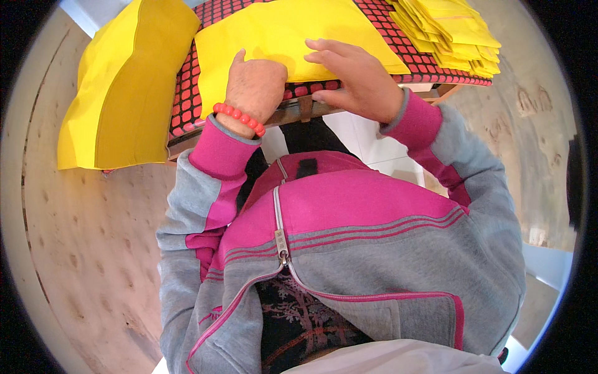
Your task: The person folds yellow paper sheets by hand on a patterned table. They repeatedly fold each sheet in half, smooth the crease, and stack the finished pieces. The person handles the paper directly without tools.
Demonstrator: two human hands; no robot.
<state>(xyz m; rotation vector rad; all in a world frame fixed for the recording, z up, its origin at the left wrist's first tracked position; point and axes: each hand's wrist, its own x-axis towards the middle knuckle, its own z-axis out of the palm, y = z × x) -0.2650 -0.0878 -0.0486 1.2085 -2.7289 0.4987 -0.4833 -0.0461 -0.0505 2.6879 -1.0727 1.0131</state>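
Note:
A flat yellow fabric piece point(293, 31) lies over the red-and-black checked table cover point(187, 93). My left hand point(256, 87), with a red bead bracelet point(239, 117) at the wrist, is at the fabric's near edge. Most of its fingers are curled under against the cloth and their tips are hidden; one finger sticks out toward the far side. To its right, my right hand point(358, 78) is open, thumb and fingers apart, over the same near edge. Nothing shows between its fingers.
A yellow fabric piece point(128, 93) with a seam hangs over the table's left end. Several folded yellow pieces point(455, 31) are stacked at the right end. Wooden boards point(93, 249) flank me on the left, and the table's front edge point(305, 107) is just beyond my lap.

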